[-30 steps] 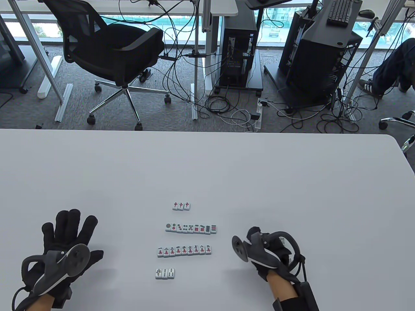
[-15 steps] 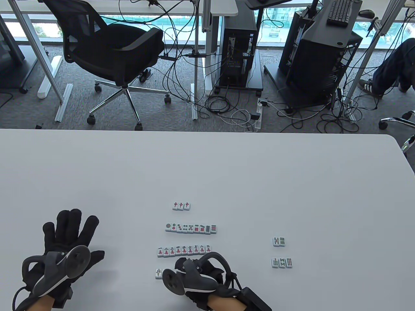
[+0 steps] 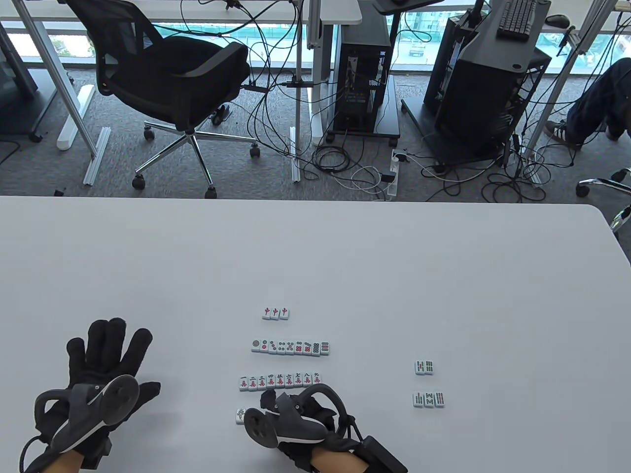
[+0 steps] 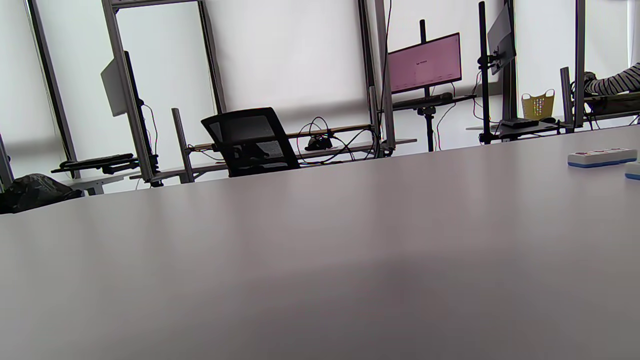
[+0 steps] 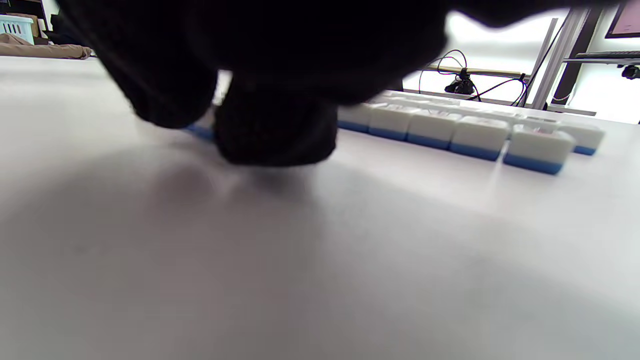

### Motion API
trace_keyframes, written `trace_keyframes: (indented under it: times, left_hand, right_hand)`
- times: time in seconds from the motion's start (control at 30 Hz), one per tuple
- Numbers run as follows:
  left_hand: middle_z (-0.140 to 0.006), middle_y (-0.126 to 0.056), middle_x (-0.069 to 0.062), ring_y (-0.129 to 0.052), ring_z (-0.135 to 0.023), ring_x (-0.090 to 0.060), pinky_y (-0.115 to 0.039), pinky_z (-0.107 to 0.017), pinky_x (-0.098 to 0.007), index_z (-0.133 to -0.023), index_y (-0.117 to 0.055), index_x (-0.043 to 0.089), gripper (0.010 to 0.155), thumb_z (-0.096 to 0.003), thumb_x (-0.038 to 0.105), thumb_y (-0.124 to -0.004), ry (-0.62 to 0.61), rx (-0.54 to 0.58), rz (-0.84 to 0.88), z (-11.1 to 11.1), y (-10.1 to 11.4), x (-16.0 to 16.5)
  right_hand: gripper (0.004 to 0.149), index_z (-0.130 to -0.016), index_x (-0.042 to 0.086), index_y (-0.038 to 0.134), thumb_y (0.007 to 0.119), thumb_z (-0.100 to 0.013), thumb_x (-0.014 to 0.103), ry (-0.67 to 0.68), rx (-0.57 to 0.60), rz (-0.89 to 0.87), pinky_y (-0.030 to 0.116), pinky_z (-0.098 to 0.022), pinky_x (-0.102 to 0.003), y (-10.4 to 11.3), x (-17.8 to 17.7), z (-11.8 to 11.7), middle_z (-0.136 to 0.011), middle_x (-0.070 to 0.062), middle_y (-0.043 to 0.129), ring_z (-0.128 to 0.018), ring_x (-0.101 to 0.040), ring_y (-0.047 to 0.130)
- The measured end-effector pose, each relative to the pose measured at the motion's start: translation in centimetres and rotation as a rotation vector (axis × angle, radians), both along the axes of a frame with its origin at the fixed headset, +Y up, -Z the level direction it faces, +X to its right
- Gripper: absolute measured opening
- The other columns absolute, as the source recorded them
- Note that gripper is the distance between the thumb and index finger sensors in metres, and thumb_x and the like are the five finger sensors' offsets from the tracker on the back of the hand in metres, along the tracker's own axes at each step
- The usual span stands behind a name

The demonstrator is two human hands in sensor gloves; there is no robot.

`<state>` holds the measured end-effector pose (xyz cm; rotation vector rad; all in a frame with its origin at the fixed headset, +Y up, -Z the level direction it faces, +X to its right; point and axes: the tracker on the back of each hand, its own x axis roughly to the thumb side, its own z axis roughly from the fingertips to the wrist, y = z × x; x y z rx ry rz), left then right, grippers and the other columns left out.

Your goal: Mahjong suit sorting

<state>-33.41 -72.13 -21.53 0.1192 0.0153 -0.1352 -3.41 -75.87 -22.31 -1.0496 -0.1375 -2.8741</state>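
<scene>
Facing up: white, blue-backed mahjong tiles (image 3: 290,348)

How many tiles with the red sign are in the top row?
3: the red-sign tiles sit side by side in the farthest row, above the dots row. None look hidden.
</scene>
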Motion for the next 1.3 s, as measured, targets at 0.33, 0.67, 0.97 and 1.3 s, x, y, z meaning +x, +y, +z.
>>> trace_keyframes:
  times: [0.33,0.67,0.97,1.3]
  left_hand:
    - [-0.115,0.002,0.007,-0.004,-0.115,-0.026,-0.018,-0.084,-0.057,-0.105,-0.015,0.047,0.092,-0.0294,0.078,-0.058,0.011,-0.012,0.0,-0.1,-0.1,-0.1]
    - [-0.115,0.002,0.007,-0.004,-0.115,-0.026,-0.017,-0.084,-0.057,-0.105,-0.015,0.047,0.092,-0.0293,0.077,-0.058,0.036,-0.025,0.0,-0.1,-0.1,-0.3]
    - [-0.115,0.002,0.007,-0.004,-0.115,-0.026,-0.017,-0.084,-0.057,-0.105,-0.015,0.047,0.092,-0.0292,0.078,-0.058,0.038,-0.041,-0.015,-0.1,-0.1,-0.2]
    - [-0.115,-0.001,0.007,-0.004,-0.115,-0.026,-0.018,-0.084,-0.057,-0.105,-0.015,0.047,0.092,-0.0293,0.077,-0.058,0.039,-0.042,-0.012,-0.2,-0.1,-0.3]
  right_hand:
    - [0.067,-0.095,0.007,0.065,0.083,-0.039,0.038,-0.289,0.058,0.038,0.083,-0.011,-0.029,6.0,10.3,-4.3,-0.047,-0.005,0.098,-0.015,-0.014,0.092]
    - [0.066,-0.097,0.013,0.062,0.083,-0.039,0.037,-0.537,0.099,0.238,0.083,-0.009,-0.027,5.1,20.6,-7.8,-0.044,-0.002,0.098,-0.012,-0.011,0.091]
    - [0.064,-0.096,0.017,0.063,0.084,-0.038,0.036,-0.556,0.056,0.413,0.082,-0.006,-0.026,0.9,21.9,-8.9,-0.04,0.001,0.098,-0.009,-0.009,0.089]
    - [0.054,-0.086,0.012,0.077,0.084,-0.038,0.034,-0.576,0.053,0.434,0.081,-0.003,-0.025,-0.6,21.1,-10.0,-0.036,0.0,0.098,-0.005,-0.008,0.088]
